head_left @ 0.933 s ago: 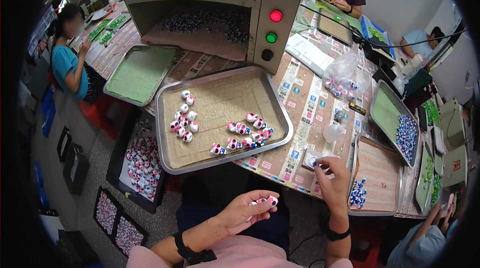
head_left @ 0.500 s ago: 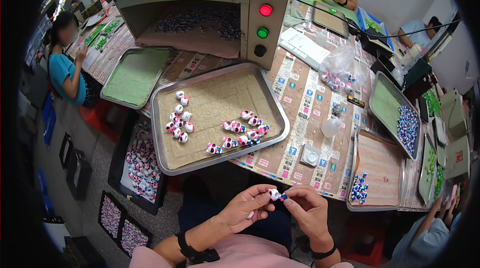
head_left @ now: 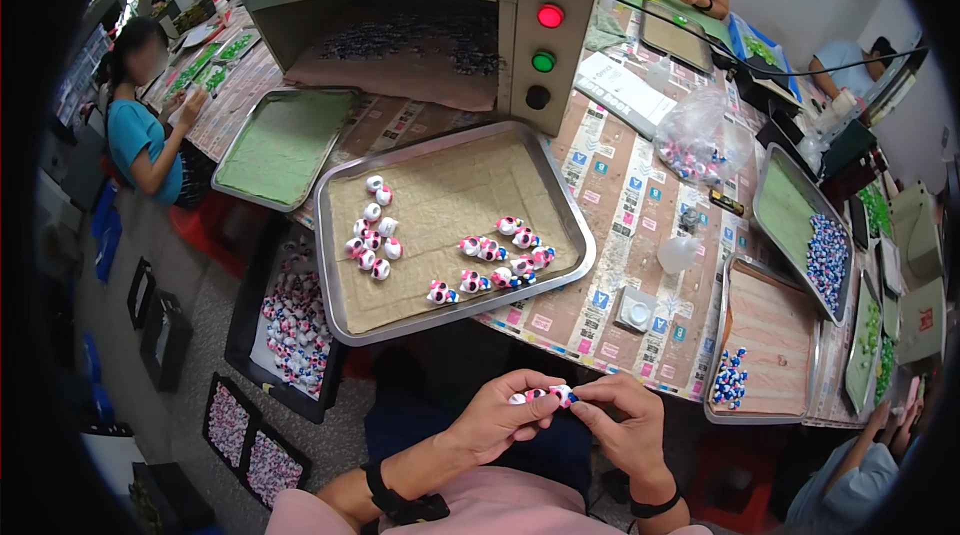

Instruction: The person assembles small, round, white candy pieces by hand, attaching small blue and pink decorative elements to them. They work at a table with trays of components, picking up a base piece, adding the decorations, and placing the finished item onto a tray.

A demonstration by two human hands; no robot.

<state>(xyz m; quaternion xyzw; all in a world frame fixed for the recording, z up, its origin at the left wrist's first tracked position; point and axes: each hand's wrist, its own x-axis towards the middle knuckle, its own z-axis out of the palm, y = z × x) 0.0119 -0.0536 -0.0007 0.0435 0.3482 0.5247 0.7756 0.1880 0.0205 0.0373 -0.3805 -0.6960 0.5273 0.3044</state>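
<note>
In front of my lap, both hands meet at a small toy figurine point(head_left: 562, 396) with a white-and-pink head and a blue lower part. My left hand point(head_left: 505, 420) is closed, pinching the head side, with another white-and-pink toy head point(head_left: 527, 397) among its fingers. The thumb and fingertips of my right hand point(head_left: 622, 425) grip the blue part and partly cover it. Beyond them lies a metal tray point(head_left: 450, 185) with a brown lining. Loose white heads point(head_left: 387, 227) sit on its left side, and several figurines with blue bodies point(head_left: 475, 281) on its right.
A beige oven-like machine point(head_left: 555, 95) with lit lamps stands behind the tray. To the right, a pink-lined tray point(head_left: 765, 335) holds blue pieces point(head_left: 730, 380). At the lower left, a black bin point(head_left: 240, 345) contains many white-and-pink heads. Co-workers sit around the table.
The head and blue part, slightly apart before, now sit close together between my fingers. Another head shows more plainly in my left hand. The whole view has shifted slightly.
</note>
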